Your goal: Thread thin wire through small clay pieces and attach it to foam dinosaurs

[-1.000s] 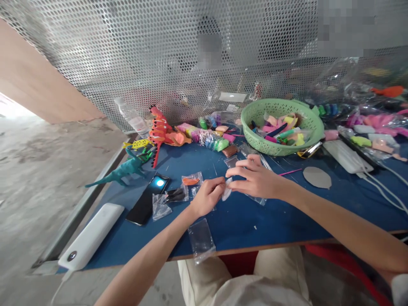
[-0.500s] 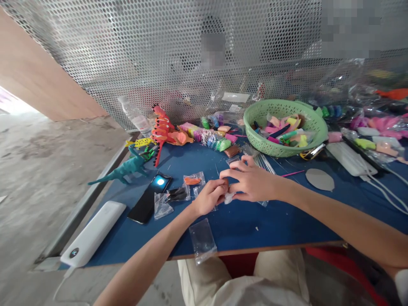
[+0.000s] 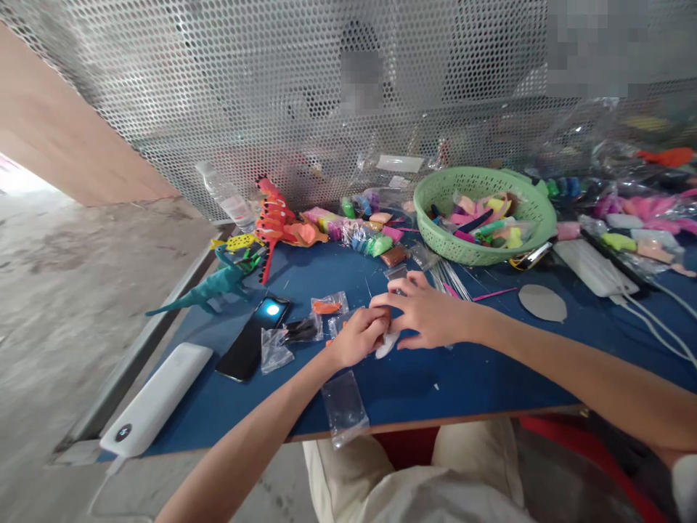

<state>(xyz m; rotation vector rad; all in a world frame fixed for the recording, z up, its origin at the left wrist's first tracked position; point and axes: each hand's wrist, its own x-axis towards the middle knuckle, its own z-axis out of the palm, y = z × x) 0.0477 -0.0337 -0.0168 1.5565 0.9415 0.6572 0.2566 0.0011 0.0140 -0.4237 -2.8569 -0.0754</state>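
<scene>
My left hand (image 3: 356,338) is closed, its fingertips meeting those of my right hand (image 3: 428,312) above the blue table (image 3: 490,378). A small white, soft-looking piece (image 3: 385,346) pokes out below the joined fingertips; whether it is tissue or clay I cannot tell. My right hand bends over it, thumb and lower fingers closed against it, upper fingers arched. Part of the piece is hidden by the fingers. Left of the hands lie small clear bags, one with an orange lump (image 3: 327,307), another with a black one (image 3: 302,330). A flat clear bag (image 3: 345,407) overhangs the front edge.
A phone (image 3: 253,338) and white power bank (image 3: 157,399) lie at left. Behind stand a teal dinosaur (image 3: 212,287), a red-orange dinosaur figure (image 3: 280,225) and a bottle (image 3: 229,196). A green basket (image 3: 484,250), thin wires (image 3: 453,280) and a grey disc (image 3: 543,302) are at right.
The white piece hangs lower and farther out beneath my fingertips. My right thumb has shifted slightly down, while the left hand stays nearly in place. The view has moved a little.
</scene>
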